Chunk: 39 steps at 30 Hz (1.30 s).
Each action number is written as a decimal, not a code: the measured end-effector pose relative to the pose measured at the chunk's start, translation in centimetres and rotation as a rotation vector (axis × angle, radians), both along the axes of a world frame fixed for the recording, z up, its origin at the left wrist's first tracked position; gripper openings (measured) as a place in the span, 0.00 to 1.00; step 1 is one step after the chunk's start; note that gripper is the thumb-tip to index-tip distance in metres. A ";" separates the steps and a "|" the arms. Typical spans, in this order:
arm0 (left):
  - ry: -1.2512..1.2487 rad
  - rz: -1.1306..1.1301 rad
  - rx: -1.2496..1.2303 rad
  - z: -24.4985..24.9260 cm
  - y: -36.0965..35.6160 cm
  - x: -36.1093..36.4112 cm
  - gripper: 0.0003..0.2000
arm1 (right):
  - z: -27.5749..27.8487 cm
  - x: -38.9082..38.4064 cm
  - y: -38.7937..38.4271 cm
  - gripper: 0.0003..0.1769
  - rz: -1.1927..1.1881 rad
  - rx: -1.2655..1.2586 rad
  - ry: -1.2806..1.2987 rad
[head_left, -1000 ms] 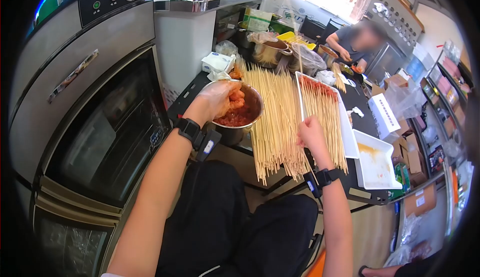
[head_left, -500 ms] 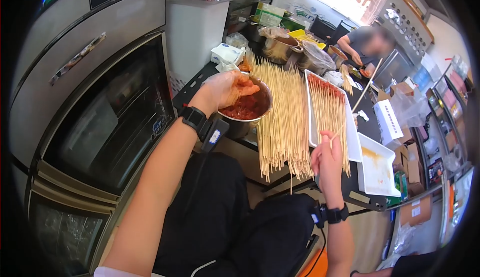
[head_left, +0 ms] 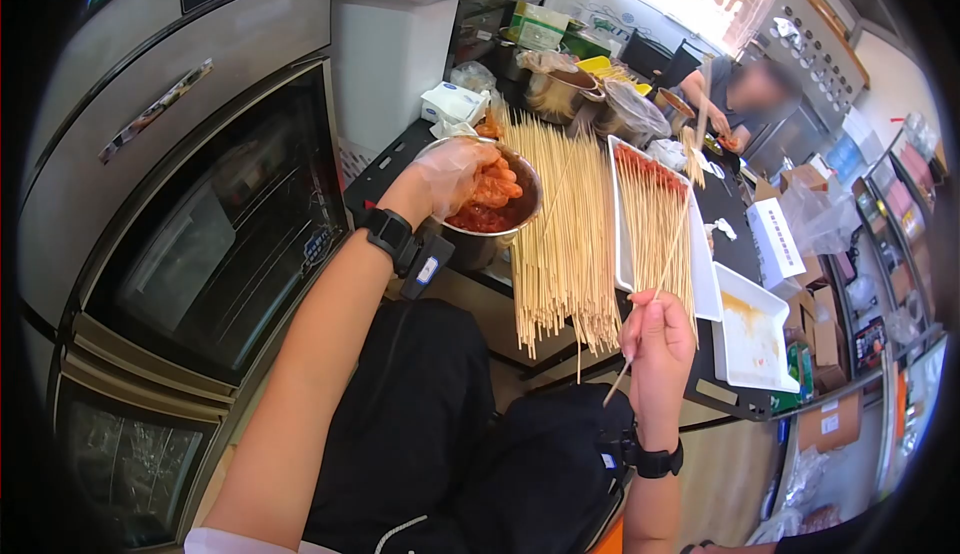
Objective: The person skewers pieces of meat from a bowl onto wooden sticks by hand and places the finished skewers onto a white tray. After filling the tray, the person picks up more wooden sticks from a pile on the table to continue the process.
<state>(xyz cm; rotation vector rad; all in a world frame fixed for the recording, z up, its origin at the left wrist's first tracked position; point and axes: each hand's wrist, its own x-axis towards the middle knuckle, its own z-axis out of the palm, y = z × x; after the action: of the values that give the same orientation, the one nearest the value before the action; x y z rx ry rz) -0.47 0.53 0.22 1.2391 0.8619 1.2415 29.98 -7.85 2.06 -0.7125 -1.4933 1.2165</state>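
Observation:
My left hand (head_left: 462, 176), in a clear plastic glove smeared with red sauce, is over a metal pot (head_left: 538, 204). Its fingers are curled together; whatever lies inside them is hard to tell from the sauce. Red, sauced meat (head_left: 482, 217) fills the bottom of the pot. Bare and raised above my lap, my right hand (head_left: 660, 332) pinches one thin wooden skewer (head_left: 617, 382) between thumb and fingers. Beyond that hand, a white tray (head_left: 708, 289) holds many skewers with red meat (head_left: 650, 169) at their far ends.
A thick layer of bare skewers (head_left: 565, 244) covers the table between pot and tray. A second white tray (head_left: 752, 349) with yellowish residue stands at right. A tissue pack (head_left: 455, 104) lies behind the pot. Across the table, another person (head_left: 725, 99) works; an oven (head_left: 220, 224) is at left.
My right hand has turned and lowered slightly, so the skewer's near end now sticks out below it. My left hand's fingers have curled downward over the pot.

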 end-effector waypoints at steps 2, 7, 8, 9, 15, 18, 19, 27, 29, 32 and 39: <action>0.418 0.070 0.212 0.3 0.0 0.3 0.10 | 0.3 -1.1 -0.4 0.12 -0.016 0.047 -0.019; -0.418 0.073 -0.434 1.1 0.2 0.6 0.16 | 0.3 -2.2 -1.1 0.10 0.200 -0.294 0.278; -0.417 0.076 -0.434 1.0 0.1 0.7 0.16 | -0.6 -2.1 -0.7 0.10 0.291 -0.295 0.274; -0.455 0.015 -0.367 0.8 -0.1 0.8 0.16 | -0.7 -2.5 -0.9 0.10 0.294 -0.296 0.276; -0.517 0.028 -0.256 -0.2 0.4 0.3 0.16 | -2.7 -4.3 -2.8 0.17 0.174 -0.267 0.073; -0.468 0.183 -0.264 0.7 0.0 0.8 0.16 | -4.7 -4.2 -3.6 0.18 0.120 -0.230 0.107; -0.410 0.273 -0.269 0.8 0.0 1.0 0.17 | -4.8 -4.3 -3.9 0.18 0.124 -0.290 0.159; -0.674 0.085 -0.371 0.4 1.4 -0.3 0.17 | -3.8 -4.1 -6.4 0.19 0.261 -0.596 0.109; -0.622 0.090 -0.363 0.1 1.4 -0.2 0.17 | -3.7 -4.2 -6.6 0.19 0.243 -0.596 0.108; -0.635 0.127 -0.333 -0.3 1.2 0.3 0.15 | -3.6 -4.3 -6.6 0.19 0.232 -0.583 0.088; -0.563 0.168 -0.269 -0.5 1.2 0.1 0.13 | -3.0 -4.0 -7.4 0.19 0.222 -0.611 0.080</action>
<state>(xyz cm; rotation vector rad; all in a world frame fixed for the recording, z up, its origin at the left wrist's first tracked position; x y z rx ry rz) -0.38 1.73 -0.30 0.5636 0.6909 1.4557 25.94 -15.29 -0.92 -0.8947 -1.1517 1.8853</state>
